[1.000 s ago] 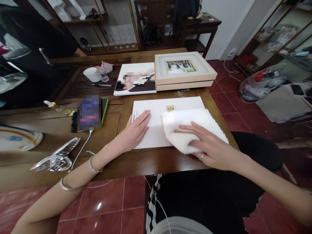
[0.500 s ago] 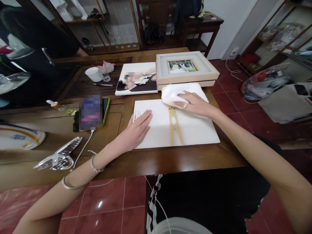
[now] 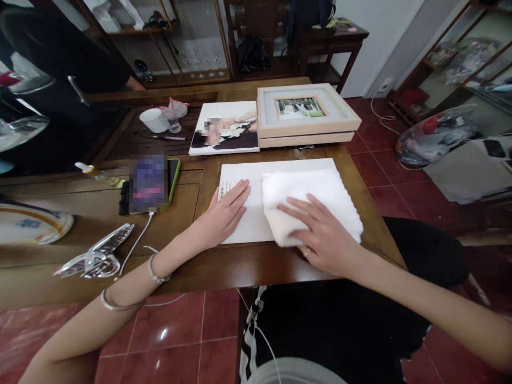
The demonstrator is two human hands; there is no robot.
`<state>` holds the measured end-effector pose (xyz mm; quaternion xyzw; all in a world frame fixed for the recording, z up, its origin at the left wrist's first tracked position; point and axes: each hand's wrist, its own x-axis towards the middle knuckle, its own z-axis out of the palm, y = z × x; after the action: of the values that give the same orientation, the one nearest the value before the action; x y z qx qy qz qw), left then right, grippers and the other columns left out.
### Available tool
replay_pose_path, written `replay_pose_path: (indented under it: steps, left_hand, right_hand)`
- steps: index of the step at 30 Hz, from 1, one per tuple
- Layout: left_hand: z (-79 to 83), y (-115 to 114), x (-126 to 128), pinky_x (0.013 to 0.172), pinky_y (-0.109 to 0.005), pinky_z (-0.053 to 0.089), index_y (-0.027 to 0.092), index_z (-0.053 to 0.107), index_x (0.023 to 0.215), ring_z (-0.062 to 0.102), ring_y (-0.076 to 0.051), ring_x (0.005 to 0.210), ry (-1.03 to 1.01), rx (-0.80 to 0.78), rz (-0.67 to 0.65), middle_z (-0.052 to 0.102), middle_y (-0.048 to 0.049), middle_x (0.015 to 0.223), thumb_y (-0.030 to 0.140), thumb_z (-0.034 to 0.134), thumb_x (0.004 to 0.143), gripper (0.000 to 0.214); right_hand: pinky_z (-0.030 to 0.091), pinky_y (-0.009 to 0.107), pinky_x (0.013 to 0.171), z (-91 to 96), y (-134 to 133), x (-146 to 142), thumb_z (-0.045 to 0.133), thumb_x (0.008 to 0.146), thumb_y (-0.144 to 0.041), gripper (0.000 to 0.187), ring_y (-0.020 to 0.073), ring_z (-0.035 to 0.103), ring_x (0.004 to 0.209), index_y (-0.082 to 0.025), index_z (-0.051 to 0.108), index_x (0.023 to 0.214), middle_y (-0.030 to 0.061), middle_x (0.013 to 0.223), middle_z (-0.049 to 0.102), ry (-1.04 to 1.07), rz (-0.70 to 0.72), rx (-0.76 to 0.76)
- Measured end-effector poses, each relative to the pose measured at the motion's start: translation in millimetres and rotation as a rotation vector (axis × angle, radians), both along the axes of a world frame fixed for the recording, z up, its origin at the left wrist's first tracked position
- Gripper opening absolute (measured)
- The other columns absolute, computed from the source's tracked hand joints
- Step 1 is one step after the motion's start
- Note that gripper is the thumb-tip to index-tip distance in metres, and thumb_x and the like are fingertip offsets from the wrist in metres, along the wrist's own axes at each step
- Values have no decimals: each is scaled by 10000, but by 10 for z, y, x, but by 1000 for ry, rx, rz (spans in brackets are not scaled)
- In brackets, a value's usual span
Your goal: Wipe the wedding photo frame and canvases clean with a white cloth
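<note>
A white flat board (image 3: pixel 248 176), the back of a picture frame, lies on the wooden table (image 3: pixel 256 264) in front of me. My left hand (image 3: pixel 224 213) rests flat on its left part with the fingers stretched out. My right hand (image 3: pixel 320 234) presses flat on a white fluffy cloth (image 3: pixel 316 194) that covers the board's middle and right side. The fingers of the right hand are spread on the cloth. The frame's stand is hidden under the cloth.
Behind the board lie a photo canvas (image 3: pixel 226 128) and a boxed picture frame (image 3: pixel 306 114). To the left are a phone (image 3: pixel 150 184) on a cable, a small bottle (image 3: pixel 98 173), a plate (image 3: pixel 28 224), a clear butterfly ornament (image 3: pixel 94 256) and a white cup (image 3: pixel 154 120).
My right hand pushed the cloth from the board's near side to its far edge, then drew it back to the near side. The left hand has stayed in place.
</note>
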<state>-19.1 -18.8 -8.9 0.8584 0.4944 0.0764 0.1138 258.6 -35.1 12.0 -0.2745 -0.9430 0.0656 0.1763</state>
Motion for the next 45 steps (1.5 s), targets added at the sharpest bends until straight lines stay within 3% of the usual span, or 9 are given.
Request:
replay_pose_path:
  steps: [4,8,16,21,29,33,38,45]
  left_hand:
    - [-19,-5,-9,1178,-598,200,105,284,1526,204,-270,1501,-5,15,3,269,-141,1609,288,213,1041,523]
    - [-12,-7,-7,1174,-601,211,107,280,1527,200,-267,1502,1,12,2,267,-143,1609,286,205,1042,522]
    - [0,0,-1,1178,-602,199,96,282,1527,195,-272,1503,-3,-5,8,265,-143,1609,280,213,1039,527]
    - [6,4,2,1175,-615,191,108,278,1531,190,-291,1502,5,-14,10,256,-137,1615,281,209,1035,531]
    - [30,-2,7,1168,-619,204,115,270,1536,188,-294,1503,14,-14,0,246,-140,1618,275,211,1033,531]
    - [6,2,-7,1177,-609,187,124,259,1543,203,-295,1498,-17,-2,-4,255,-144,1614,285,219,1038,532]
    - [-17,16,-21,1173,-613,201,150,256,1549,200,-298,1499,-7,-5,-13,266,-140,1611,270,228,1039,524]
    - [7,10,-22,1158,-644,203,143,247,1546,221,-303,1493,4,-3,-36,256,-161,1610,200,215,1016,534]
  right_hand:
    - [271,631,1157,37,-312,42,583,783,-86,173,339,376,1415,-187,712,840,131,1468,506,25,63,-45]
    - [288,611,1159,66,-282,43,597,793,-111,170,319,383,1412,-197,713,884,106,1460,521,2,97,-67]
    - [329,565,1134,19,494,-116,577,762,-107,348,315,452,1342,-164,687,1087,167,1389,557,-22,23,-24]
    - [392,503,1046,-9,957,-287,516,864,-181,315,307,501,1235,-174,673,1137,163,1268,604,-39,-70,-13]
    - [440,414,862,140,1202,-406,436,956,-248,306,303,571,1033,-147,669,1127,154,1058,650,-103,-113,-58]
    - [417,454,966,125,1069,-428,477,919,-179,298,311,546,1152,-147,668,1145,164,1167,647,-118,-119,-25]
    - [250,602,1138,38,530,-428,582,833,-129,292,363,414,1359,-158,709,1095,165,1405,549,-157,-12,25]
    - [331,612,1106,113,-265,-305,595,845,-180,145,370,475,1318,-187,732,892,167,1394,563,-143,160,93]
